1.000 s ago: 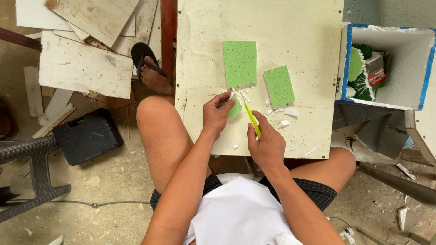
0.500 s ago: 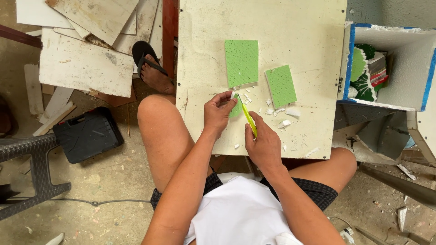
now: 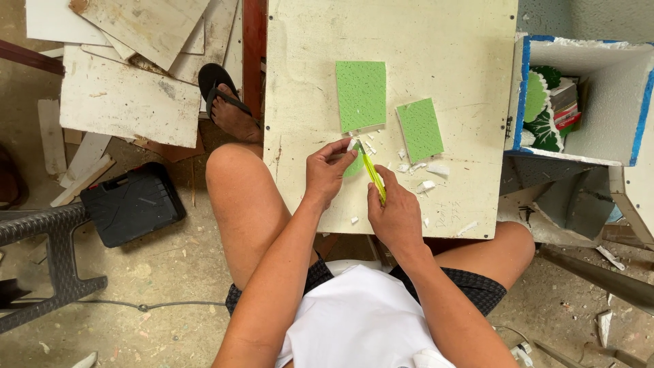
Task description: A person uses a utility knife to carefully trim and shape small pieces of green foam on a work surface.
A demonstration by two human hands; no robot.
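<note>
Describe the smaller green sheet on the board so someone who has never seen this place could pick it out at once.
Start at the pale square board lying across the person's knees. Two green rectangles lie on it above the hands; the smaller green sheet is the one nearer the blue-edged white box. It is tilted and shorter than the upright larger green sheet beside it, with white chips just below it.

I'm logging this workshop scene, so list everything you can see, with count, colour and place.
green foam sheets: two, green, flat on the board
small green piece: one, green, pinched in the left hand
utility knife: one, yellow-green, in the right hand
white scraps: several, white, beside the hands
work board: one, off-white, across the knees
foam box: one, white with blue edges, right
tool case: one, black, floor left
scrap panels: several, whitish, upper left
left hand: one, holding the piece
right hand: one, gripping the knife
</note>
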